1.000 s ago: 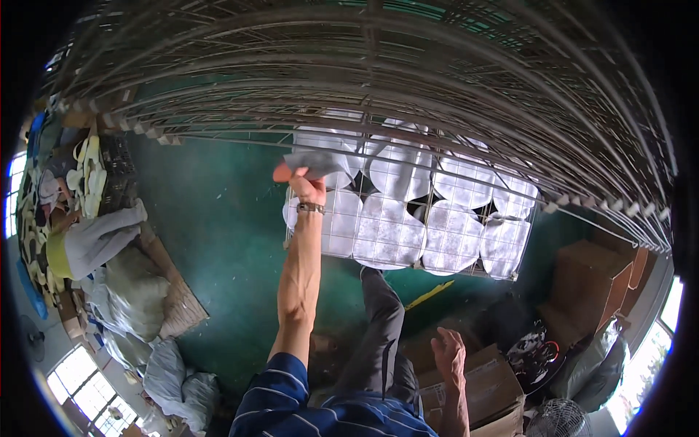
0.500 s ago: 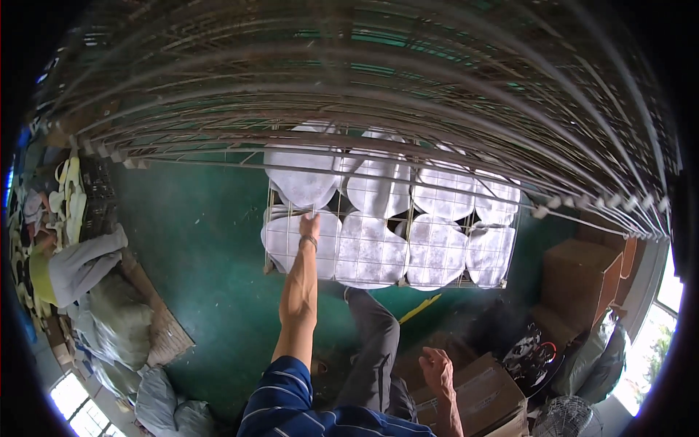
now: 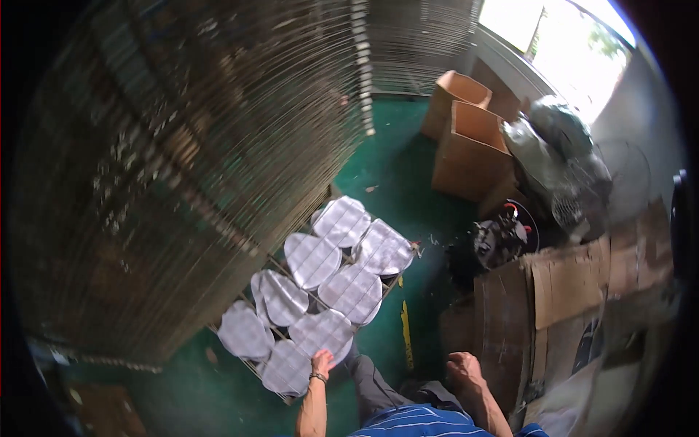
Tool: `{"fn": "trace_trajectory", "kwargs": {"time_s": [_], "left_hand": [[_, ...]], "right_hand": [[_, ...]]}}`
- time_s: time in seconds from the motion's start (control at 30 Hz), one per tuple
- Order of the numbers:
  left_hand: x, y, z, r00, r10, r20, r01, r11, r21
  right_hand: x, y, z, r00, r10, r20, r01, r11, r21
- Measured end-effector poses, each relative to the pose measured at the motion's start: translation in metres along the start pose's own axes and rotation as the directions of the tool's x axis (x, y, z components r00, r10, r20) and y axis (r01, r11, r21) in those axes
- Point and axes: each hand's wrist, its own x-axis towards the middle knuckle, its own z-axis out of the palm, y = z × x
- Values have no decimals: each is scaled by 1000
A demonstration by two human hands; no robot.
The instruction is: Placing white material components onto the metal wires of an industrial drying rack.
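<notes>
Two rows of pale rounded pieces [image 3: 351, 293] lie flat on a wire frame [image 3: 393, 285] toward 7 o'clock, one hand at their near edge.
Just past 6 o'clock, the left hand [image 3: 322, 360] touches the nearest pieces with bent fingertips; whether it pinches any cannot be told. Toward 5 o'clock, the right hand [image 3: 464, 368] is apart from the frame, its fingers curled in; whether they hold anything is unclear. It is nearest to a large cardboard box [image 3: 502, 309] at 4 o'clock. A yellow floor strip [image 3: 406, 336] runs between frame and box. From 8 to 11 o'clock looms a tall wire rack [image 3: 160, 218]. Open cartons [image 3: 473, 164] stand at 2 o'clock, with plastic bags [image 3: 539, 149] just beside them on their 3 o'clock side.
</notes>
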Motion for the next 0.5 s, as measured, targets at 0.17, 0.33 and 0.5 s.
{"fn": "trace_trajectory", "kwargs": {"time_s": [0.17, 0.33, 0.5], "left_hand": [[-73, 24, 90, 986, 0, 168, -39, 973, 228], [-120, 22, 203, 926, -27, 377, -153, 886, 439], [-156, 14, 310, 713, -171, 680, -305, 798, 520]], "right_hand": [[-74, 123, -46, 920, 195, -341, -142, 975, 173], [-132, 196, -72, 781, 399, -481, -237, 901, 363], [-178, 223, -84, 575, 543, -613, -345, 839, 420]]}}
